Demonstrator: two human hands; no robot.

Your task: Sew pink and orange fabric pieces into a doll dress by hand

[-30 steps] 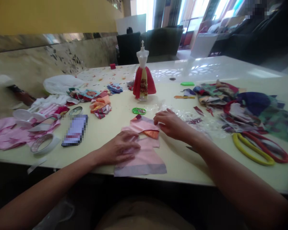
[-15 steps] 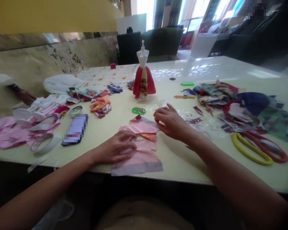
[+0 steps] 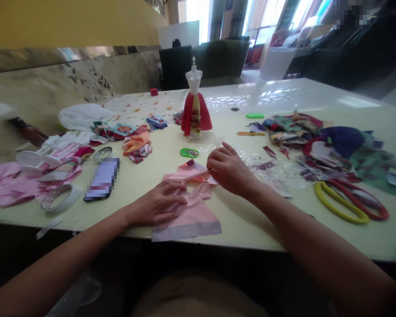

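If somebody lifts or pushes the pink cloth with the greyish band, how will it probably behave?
The pink cloth would probably hang floppy, since it looks thin and lies flat under the left hand. It may slide easily if that hand lifts, because the table looks smooth.

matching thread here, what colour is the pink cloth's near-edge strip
The strip is greyish lilac; it shows best in the head view.

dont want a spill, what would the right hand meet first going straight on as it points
Probably the green, oval, plastic-looking dish of small bits, ahead of the right hand, just beyond the pink cloth; depth is unclear.
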